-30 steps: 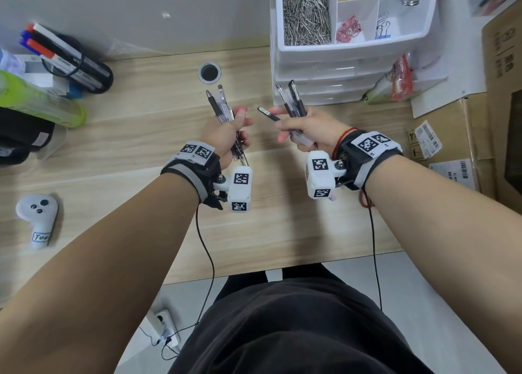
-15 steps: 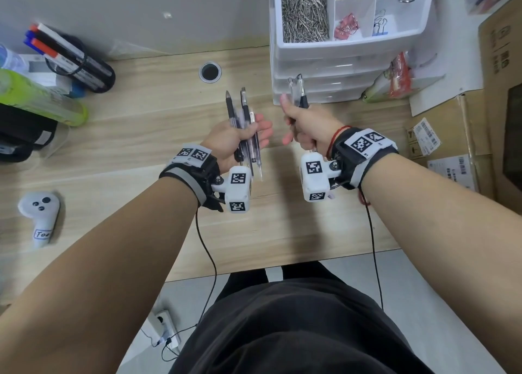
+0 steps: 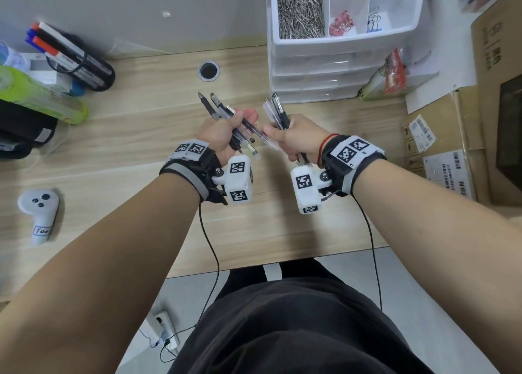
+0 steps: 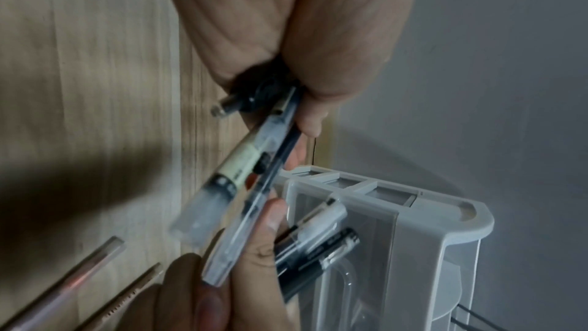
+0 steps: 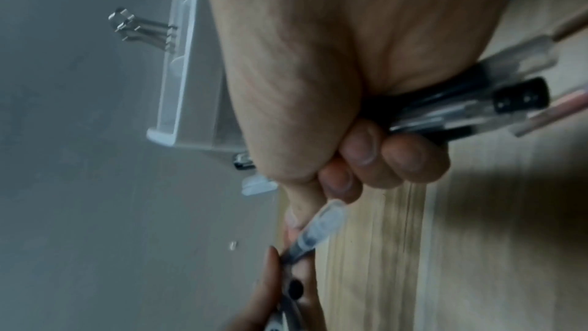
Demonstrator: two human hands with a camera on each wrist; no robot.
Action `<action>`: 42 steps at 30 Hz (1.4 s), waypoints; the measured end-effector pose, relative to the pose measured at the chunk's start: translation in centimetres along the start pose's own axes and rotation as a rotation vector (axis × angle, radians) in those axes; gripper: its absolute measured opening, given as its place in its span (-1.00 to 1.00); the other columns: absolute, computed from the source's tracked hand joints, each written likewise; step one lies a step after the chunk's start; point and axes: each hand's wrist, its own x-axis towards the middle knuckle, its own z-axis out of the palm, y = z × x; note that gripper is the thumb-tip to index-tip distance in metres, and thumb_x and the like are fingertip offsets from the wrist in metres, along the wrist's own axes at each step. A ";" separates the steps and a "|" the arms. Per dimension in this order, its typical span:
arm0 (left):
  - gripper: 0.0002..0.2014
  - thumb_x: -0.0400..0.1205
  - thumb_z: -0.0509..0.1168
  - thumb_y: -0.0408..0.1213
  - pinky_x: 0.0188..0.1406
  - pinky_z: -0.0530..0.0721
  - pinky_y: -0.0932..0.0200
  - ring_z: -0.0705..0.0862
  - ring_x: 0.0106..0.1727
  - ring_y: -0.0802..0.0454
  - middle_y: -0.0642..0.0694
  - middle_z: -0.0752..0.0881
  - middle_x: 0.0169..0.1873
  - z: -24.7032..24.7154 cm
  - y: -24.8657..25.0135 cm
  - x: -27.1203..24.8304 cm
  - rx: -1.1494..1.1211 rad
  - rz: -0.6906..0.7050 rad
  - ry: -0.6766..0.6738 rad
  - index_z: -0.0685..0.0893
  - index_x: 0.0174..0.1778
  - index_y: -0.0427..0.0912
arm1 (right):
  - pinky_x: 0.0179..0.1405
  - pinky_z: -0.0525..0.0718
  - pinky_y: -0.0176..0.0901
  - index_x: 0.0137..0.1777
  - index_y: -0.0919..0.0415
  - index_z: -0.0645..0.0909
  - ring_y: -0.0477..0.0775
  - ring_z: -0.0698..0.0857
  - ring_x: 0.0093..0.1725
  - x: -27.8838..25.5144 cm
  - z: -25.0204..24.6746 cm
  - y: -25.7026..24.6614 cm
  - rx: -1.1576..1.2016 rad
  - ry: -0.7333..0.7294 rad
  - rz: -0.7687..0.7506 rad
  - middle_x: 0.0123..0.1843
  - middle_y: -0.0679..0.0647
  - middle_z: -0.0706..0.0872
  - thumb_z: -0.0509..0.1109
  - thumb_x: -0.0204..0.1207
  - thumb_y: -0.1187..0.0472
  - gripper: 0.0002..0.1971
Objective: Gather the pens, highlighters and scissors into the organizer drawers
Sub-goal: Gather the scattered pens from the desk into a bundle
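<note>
My left hand [image 3: 226, 132] grips a bundle of black and clear pens [image 3: 214, 109] above the wooden desk [image 3: 135, 159], tips pointing up and to the left. My right hand [image 3: 293, 139] grips its own few pens [image 3: 278, 112], held nearly upright. The hands touch at the middle. In the left wrist view the right hand's thumb and fingertip [image 4: 264, 243] pinch the end of one clear pen [image 4: 232, 243] from the left bundle. The white organizer [image 3: 324, 63] stands just behind the hands with its lower drawers closed.
The organizer's top tray holds paper clips [image 3: 299, 6] and binder clips. A black case of markers [image 3: 73, 57], a green bottle [image 3: 39, 97] and a white controller [image 3: 39, 212] lie at the left. A cardboard box [image 3: 485, 125] and a snack packet [image 3: 392, 74] sit at the right.
The two hands have come together. The left bundle has tilted to the left, and my right thumb now meets a pen sticking out of it.
</note>
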 end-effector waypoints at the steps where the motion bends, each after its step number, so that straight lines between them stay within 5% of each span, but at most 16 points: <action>1: -0.68 0.77 0.16 -0.41 0.10 0.78 -0.09 0.77 0.23 -0.18 -0.34 0.77 0.16 -0.2 0.0 0.1 -0.011 -0.004 -0.001 0.55 0.37 -0.55 | -0.59 0.41 -0.23 0.03 0.16 0.63 -0.04 0.34 -0.57 0.0 -0.1 0.1 0.075 -0.013 -0.020 -0.52 -0.01 0.42 0.39 0.66 0.11 -0.88; 4: -0.74 0.78 0.15 -0.40 -0.15 0.81 0.05 0.85 -0.12 -0.10 -0.28 0.83 -0.15 -0.5 0.1 0.1 -0.035 0.008 0.005 0.63 0.21 -0.53 | -0.68 0.32 -0.29 0.28 -0.03 0.71 -0.05 0.31 -0.58 -0.3 -0.6 0.4 0.180 -0.080 -0.100 -0.42 0.09 0.55 0.39 0.66 0.26 -0.74; 7: -0.70 0.81 0.08 -0.32 0.07 0.72 -0.06 0.80 -0.05 -0.07 -0.21 0.82 -0.08 -0.4 0.2 0.1 0.104 0.000 -0.042 0.66 0.17 -0.42 | -0.69 0.29 -0.31 0.39 -0.03 0.67 -0.09 0.28 -0.63 -1.0 -0.5 0.1 0.200 -0.160 -0.175 -0.36 0.04 0.65 0.45 0.62 0.30 -0.62; 9: -0.66 0.83 0.02 -0.26 0.05 0.67 -0.04 0.74 -0.12 -0.05 -0.12 0.82 -0.23 0.2 0.4 -0.4 0.189 -0.039 -0.072 0.70 -0.02 -0.25 | -0.68 0.28 -0.31 0.31 -0.02 0.70 -0.07 0.32 -0.56 -1.4 0.1 -0.4 0.164 -0.128 -0.226 -0.33 -0.11 0.73 0.49 0.58 0.32 -0.65; 11: -0.62 0.82 0.07 -0.15 -0.18 0.67 0.07 0.72 -0.26 0.00 -0.06 0.82 -0.36 0.4 0.6 -0.1 0.307 -0.057 -0.061 0.72 -0.18 -0.13 | -0.63 0.30 -0.27 0.13 -0.04 0.79 -0.05 0.42 -0.48 -1.6 0.7 -0.9 0.128 -0.036 -0.291 -0.14 -0.10 0.84 0.53 0.55 0.25 -0.78; 15: -0.79 0.75 0.22 -0.39 -0.07 0.83 0.05 0.83 -0.05 -0.09 -0.30 0.80 0.05 0.1 -0.3 -0.5 0.175 -0.037 -0.026 0.65 0.22 -0.41 | -0.59 0.35 -0.21 0.03 0.07 0.81 -0.10 0.37 -0.58 -1.0 0.2 -1.8 0.211 0.186 -0.303 -0.39 -0.02 0.71 0.50 0.58 0.10 -0.88; 21: -0.80 0.72 0.25 -0.43 0.07 0.79 0.12 0.78 0.12 -0.06 -0.27 0.74 0.16 -0.6 -1.2 -0.9 0.214 -0.039 -0.184 0.63 0.25 -0.31 | -0.39 0.59 -0.31 -0.17 0.24 0.79 -0.16 0.60 -0.50 -0.2 -1.3 -2.1 0.063 0.450 -0.302 -0.26 0.11 0.82 0.44 0.60 -0.06 -0.66; 24: -0.73 0.73 0.24 -0.43 0.19 0.75 0.11 0.75 0.19 -0.05 -0.25 0.73 0.20 -0.2 -1.3 -1.2 0.254 -0.032 -0.270 0.59 0.35 -0.32 | -0.38 0.62 -0.18 -0.20 0.22 0.75 -0.05 0.56 -0.53 0.3 -1.0 -1.9 -0.033 0.403 -0.116 -0.42 0.01 0.70 0.38 0.62 -0.12 -0.60; 28: -0.82 0.70 0.29 -0.39 0.15 0.75 0.10 0.76 0.17 -0.08 -0.28 0.75 0.12 0.5 -1.0 -1.6 0.293 -0.057 -0.362 0.68 0.20 -0.28 | -0.55 0.56 -0.33 -0.16 0.28 0.76 -0.15 0.51 -0.67 0.3 -0.4 -1.8 -0.008 0.310 -0.029 -0.47 -0.02 0.69 0.40 0.59 -0.16 -0.55; 31: -0.87 0.67 0.33 -0.35 0.15 0.73 0.04 0.72 0.19 -0.18 -0.35 0.71 0.12 0.2 -1.3 -1.7 0.416 -0.070 -0.436 0.72 0.08 -0.28 | -0.64 0.49 -0.46 -0.37 0.18 0.62 -0.23 0.54 -0.69 0.1 -0.2 -2.0 0.060 0.279 -0.012 -0.52 -0.06 0.68 0.53 0.51 -0.09 -0.61; 35: -0.76 0.73 0.26 -0.36 0.12 0.78 0.04 0.79 0.17 -0.16 -0.36 0.75 0.18 0.4 -1.9 -1.7 0.493 -0.091 -0.452 0.61 0.26 -0.39 | -0.43 0.55 -0.23 -0.20 0.30 0.70 0.01 0.62 -0.45 0.5 0.3 -2.4 0.051 0.328 -0.008 -0.32 0.12 0.76 0.48 0.52 0.04 -0.71; 38: -0.67 0.76 0.22 -0.31 0.05 0.80 -0.02 0.76 0.19 -0.21 -0.45 0.73 0.21 0.5 -1.8 -1.7 0.381 -0.102 -0.421 0.58 0.36 -0.46 | -0.57 0.47 -0.28 -0.37 0.23 0.56 -0.06 0.51 -0.63 0.6 0.6 -2.3 0.012 0.369 -0.039 -0.47 0.05 0.58 0.37 0.55 0.13 -0.72; 42: -0.74 0.79 0.14 -0.25 0.02 0.79 0.11 0.81 0.13 -0.09 -0.25 0.82 0.05 0.4 -1.3 -1.5 0.376 -0.109 -0.424 0.65 0.23 -0.31 | -0.69 0.41 -0.25 -0.32 0.19 0.53 0.00 0.45 -0.70 0.8 0.6 -1.9 0.002 0.278 -0.093 -0.55 0.02 0.50 0.39 0.59 0.12 -0.73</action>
